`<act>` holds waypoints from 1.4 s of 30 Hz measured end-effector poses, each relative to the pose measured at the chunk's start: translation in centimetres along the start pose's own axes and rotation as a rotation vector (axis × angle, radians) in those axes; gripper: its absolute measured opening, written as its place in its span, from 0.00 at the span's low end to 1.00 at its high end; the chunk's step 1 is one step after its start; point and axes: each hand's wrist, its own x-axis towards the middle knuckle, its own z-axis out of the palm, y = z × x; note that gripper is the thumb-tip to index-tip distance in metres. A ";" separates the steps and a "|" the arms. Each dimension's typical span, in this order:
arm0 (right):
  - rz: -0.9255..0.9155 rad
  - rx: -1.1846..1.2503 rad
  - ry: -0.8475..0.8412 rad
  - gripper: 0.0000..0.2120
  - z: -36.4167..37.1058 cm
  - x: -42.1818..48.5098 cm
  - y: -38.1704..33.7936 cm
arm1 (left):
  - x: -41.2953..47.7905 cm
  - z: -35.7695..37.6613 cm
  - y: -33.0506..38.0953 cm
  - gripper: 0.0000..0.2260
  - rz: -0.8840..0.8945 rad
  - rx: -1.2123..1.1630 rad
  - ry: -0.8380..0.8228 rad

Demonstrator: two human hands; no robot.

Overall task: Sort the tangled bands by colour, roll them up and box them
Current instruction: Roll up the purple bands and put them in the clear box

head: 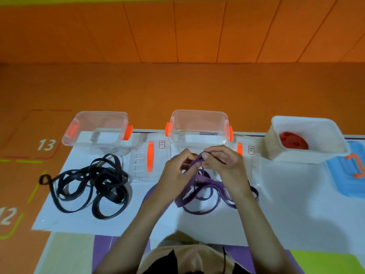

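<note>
Pinching a flat purple band (201,182), left hand (177,171) and right hand (223,165) are meeting above its loose tangle.

Glossy black bands (92,184) are lying coiled near clear plastic boxes (197,125); a red roll (293,140) is sitting in the white tub (325,155).

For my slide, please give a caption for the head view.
Left hand and right hand pinch purple band; black bands tangled, red roll boxed.

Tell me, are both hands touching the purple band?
Touching. The head view shows the left hand and the right hand each pinching the purple band at its raised end.
</note>
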 end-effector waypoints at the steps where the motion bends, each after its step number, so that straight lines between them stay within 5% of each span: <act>1: 0.015 0.053 0.009 0.04 0.0 0.0 0.0 | -0.1 -0.1 -0.1 0.04 -0.024 -0.107 0.023; 4: 0.072 0.196 -0.013 0.07 0.5 0.1 -0.1 | 0.1 -0.8 0.0 0.08 -0.029 -0.306 0.140; 11: 0.127 0.213 -0.040 0.20 0.3 0.8 0.8 | 1.3 0.0 -0.2 0.05 -0.001 -0.367 0.299; 17: 0.132 0.128 -0.081 0.13 -0.5 0.8 1.4 | 1.6 2.6 -0.6 0.04 0.014 -0.372 0.462; 27: 0.158 0.195 -0.019 0.09 -0.9 1.8 1.4 | 1.5 3.3 -2.3 0.21 -0.012 -0.395 0.188; 33: 0.231 0.127 -0.045 0.15 -1.1 2.2 2.3 | 2.0 2.6 -2.1 0.17 0.020 -0.292 0.273; 42: 0.273 0.190 -0.102 0.12 -1.6 3.1 1.8 | 2.2 2.3 -2.4 0.16 0.022 -0.229 0.182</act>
